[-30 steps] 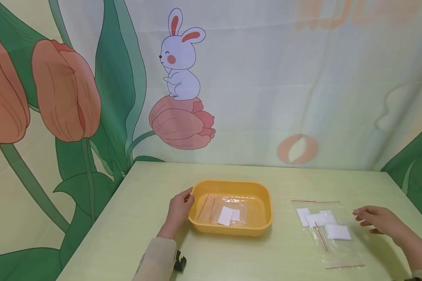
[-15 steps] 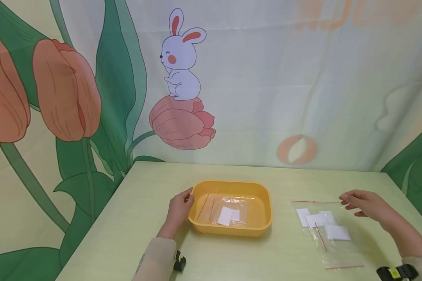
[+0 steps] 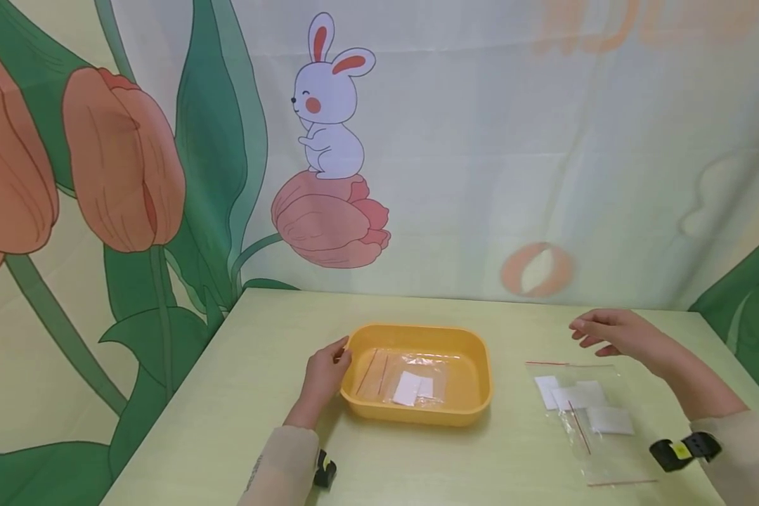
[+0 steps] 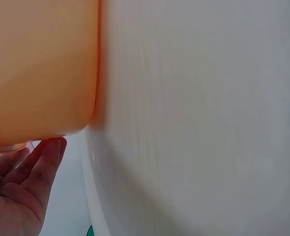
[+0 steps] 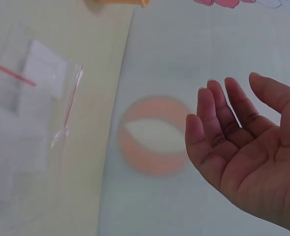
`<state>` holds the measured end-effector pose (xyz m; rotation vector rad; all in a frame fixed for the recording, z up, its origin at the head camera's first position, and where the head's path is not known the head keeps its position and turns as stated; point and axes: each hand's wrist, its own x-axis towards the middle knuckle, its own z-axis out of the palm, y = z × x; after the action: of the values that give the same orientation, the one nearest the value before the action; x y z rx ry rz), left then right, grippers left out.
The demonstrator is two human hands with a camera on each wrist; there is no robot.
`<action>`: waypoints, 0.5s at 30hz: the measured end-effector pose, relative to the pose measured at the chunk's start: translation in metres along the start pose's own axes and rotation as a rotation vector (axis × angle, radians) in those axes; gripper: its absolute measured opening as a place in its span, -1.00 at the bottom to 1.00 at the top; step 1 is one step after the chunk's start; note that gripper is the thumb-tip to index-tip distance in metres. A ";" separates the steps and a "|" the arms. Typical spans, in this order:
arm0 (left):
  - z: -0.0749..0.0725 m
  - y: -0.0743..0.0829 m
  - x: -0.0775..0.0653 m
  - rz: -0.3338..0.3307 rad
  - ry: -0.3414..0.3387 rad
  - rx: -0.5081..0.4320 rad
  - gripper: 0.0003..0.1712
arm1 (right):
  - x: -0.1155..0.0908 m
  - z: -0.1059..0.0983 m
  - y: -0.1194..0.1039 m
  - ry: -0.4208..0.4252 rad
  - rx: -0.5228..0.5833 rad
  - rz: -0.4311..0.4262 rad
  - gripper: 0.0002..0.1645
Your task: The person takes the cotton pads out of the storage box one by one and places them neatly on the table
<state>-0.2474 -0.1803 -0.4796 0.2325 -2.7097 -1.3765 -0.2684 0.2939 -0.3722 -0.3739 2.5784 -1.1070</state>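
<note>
At the left end of a yellow plastic tray (image 3: 417,416), my left hand (image 3: 322,374) touches the outer wall with its fingertips. The left wrist view has its fingers (image 4: 45,164) against the tray wall (image 4: 41,73); the thumb is mostly out of that view. Inside the tray lie clear zip bags (image 3: 388,379) with red seal lines and white cards. My right hand (image 3: 616,334) is raised beyond more clear zip bags (image 3: 623,457), holding nothing. Its fingers (image 5: 241,105) are loosely bent in the right wrist view. These bags overlap on the table and contain several white cards (image 3: 610,421).
The pale table (image 3: 278,320) ends at the back against a printed cloth (image 3: 449,176) with tulips and a rabbit. A black strap device sits on each wrist, the right one (image 3: 684,450) over the table's right side.
My right hand has moved left and away from me, from the right side of the loose bags to behind them. My left hand and the tray have stayed put.
</note>
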 end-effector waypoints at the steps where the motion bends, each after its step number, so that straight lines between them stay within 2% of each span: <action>1: 0.000 0.000 0.000 0.001 0.000 0.000 -0.50 | 0.003 0.000 -0.005 -0.009 0.007 -0.007 -0.41; 5: 0.000 0.001 0.001 0.018 0.005 0.007 -0.51 | 0.015 0.004 -0.023 -0.043 0.035 -0.030 -0.42; 15: -0.002 0.001 0.000 0.005 0.001 0.007 -0.50 | 0.045 0.018 -0.065 -0.117 0.045 -0.065 -0.46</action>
<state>-0.2470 -0.1808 -0.4775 0.2264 -2.7122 -1.3658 -0.2953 0.2228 -0.3447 -0.4995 2.4508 -1.1280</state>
